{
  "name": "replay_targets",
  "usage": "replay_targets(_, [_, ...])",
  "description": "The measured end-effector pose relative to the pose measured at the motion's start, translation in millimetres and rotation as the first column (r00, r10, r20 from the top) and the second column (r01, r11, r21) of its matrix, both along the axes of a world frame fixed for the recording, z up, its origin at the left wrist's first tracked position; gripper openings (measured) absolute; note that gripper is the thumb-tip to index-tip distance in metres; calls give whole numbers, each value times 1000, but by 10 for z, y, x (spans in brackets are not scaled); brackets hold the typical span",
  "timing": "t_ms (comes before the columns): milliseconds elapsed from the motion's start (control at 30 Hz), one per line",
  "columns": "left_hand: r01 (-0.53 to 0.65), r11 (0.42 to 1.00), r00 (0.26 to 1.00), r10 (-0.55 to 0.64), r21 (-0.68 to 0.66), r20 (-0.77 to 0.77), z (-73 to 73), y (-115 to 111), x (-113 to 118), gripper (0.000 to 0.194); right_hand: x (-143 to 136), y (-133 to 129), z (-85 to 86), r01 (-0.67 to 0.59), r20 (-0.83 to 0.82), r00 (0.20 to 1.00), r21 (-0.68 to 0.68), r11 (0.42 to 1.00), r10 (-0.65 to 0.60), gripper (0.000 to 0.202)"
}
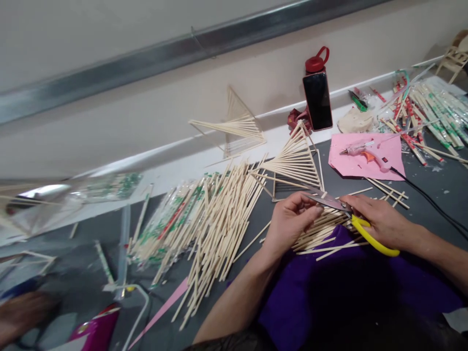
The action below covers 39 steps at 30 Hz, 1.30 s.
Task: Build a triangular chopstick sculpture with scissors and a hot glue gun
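My right hand (383, 222) grips a pair of scissors with yellow handles (378, 243). Their metal blades (331, 201) point left, towards my left hand (292, 219). The left thumb and fingers are pinched together by the blade tips; whatever lies between them is too small or hidden to name. Just beyond the hands stands a twisted frame of glued wooden sticks (296, 163). Below them a bunch of loose sticks (314, 236) lies partly on purple cloth (292, 287).
A big pile of chopsticks (223, 219) lies left, by wrapped ones (164, 219). A pink glue gun (369, 155) rests on pink foam (340, 168), its cord running right. A phone (317, 100) leans on a red-capped bottle (315, 63). Another person's blurred hand (27, 317) is lower left.
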<state>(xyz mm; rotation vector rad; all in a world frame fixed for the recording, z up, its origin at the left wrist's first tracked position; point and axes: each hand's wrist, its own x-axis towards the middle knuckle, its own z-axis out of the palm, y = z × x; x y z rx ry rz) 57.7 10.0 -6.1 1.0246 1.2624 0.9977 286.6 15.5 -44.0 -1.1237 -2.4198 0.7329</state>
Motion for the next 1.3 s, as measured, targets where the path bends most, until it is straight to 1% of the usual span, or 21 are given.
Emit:
replay_targets(200, [4,994,999,1,105,-51,8,-25,11,16,-4,4,-18,15,-31,999,48,999,-13,45])
replay_targets(333, [11,989,996,2,144,-91,0,-44,18,16,8,1,-17,12,-33,999,75,997,-10,44])
replay_targets(500, [24,983,985,8,182,-172,-28,-56,12,17,22,3,22,-3,-20,1000,90,996,5,47])
replay_targets(600, [56,977,977,-12,204,-211,-53,-65,15,19,16,-5,52,4,-29,1000,101,995,-1,51])
replay_targets(700, [95,957,960,-15,273,-280,-61,-86,29,18,11,-16,57,1,-44,999,126,992,5,58])
replay_targets(800, [120,931,929,16,343,-369,-46,-110,48,18,15,-25,29,-13,-61,998,162,987,23,60])
replay_targets(867, [122,924,921,30,363,-388,-40,-120,58,19,20,-28,4,-17,-74,997,176,984,31,60])
replay_targets(1000, [110,931,930,27,348,-366,-62,-116,67,19,27,-34,-34,-19,-84,996,181,983,35,61])
replay_targets(1167, [81,957,948,12,277,-319,-96,-84,75,14,21,-42,-66,2,-103,995,187,982,18,58])
replay_targets(1300, [54,971,958,16,234,-287,-104,-62,77,14,19,-35,-52,15,-100,995,190,982,4,57])
